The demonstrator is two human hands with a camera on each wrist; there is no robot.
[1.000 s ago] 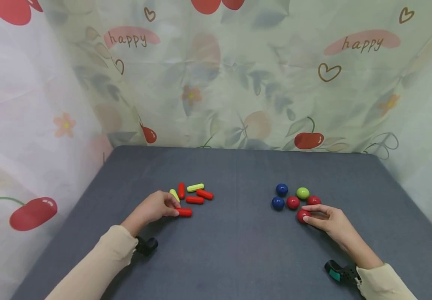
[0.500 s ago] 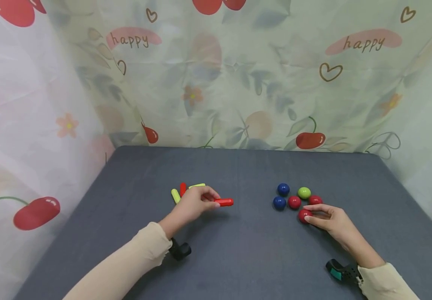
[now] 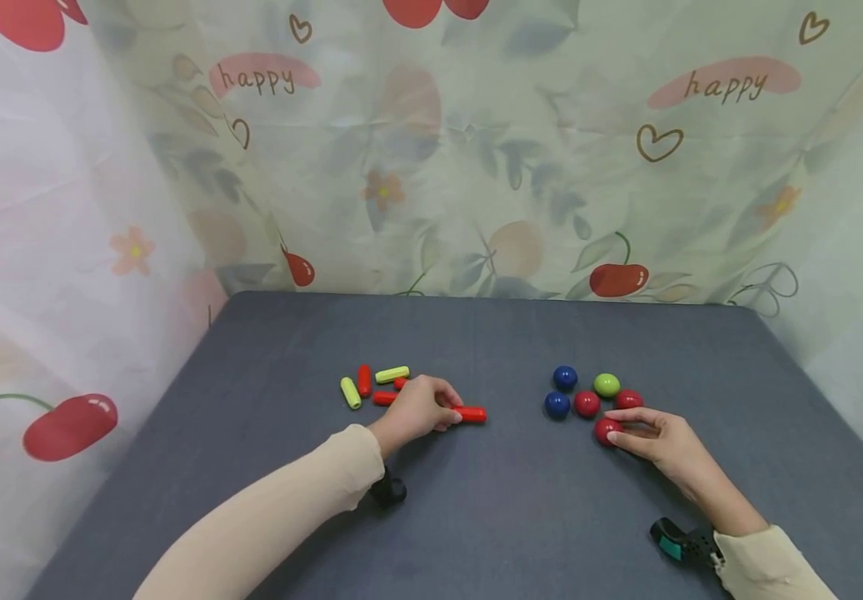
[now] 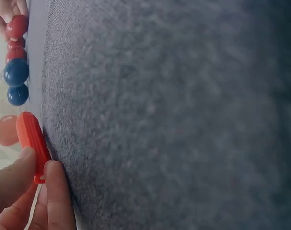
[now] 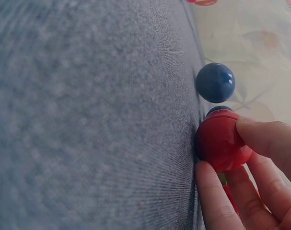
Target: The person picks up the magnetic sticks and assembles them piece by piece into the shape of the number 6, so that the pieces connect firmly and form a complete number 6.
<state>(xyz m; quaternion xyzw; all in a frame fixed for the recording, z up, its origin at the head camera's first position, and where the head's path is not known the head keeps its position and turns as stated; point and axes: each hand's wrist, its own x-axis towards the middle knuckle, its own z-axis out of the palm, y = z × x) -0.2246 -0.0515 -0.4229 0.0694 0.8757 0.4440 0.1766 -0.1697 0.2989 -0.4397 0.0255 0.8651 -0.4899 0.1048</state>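
Note:
My left hand (image 3: 422,408) pinches a red ridged cylindrical stick (image 3: 471,414) between thumb and fingers, low over the grey table. In the left wrist view that stick (image 4: 30,132) points away from the fingertips, close above the cloth. On the right, my right hand (image 3: 660,442) holds a shiny red ball (image 3: 606,432) with thumb and fingertips. The right wrist view shows this red ball (image 5: 222,141) right at the table surface, hiding most of a blue ball behind it.
Left of centre lie yellow-green sticks (image 3: 391,375) and red sticks (image 3: 365,381), some partly behind my left hand. Two blue balls (image 3: 556,405), a green ball (image 3: 606,385) and two more red balls (image 3: 586,404) sit beyond my right hand. A patterned curtain (image 3: 469,167) borders the grey table (image 3: 476,517).
My left hand has carried the red stick rightward from the front of the stick group to mid-table, ending a little lower than half a second ago. My right hand has stayed on the red ball.

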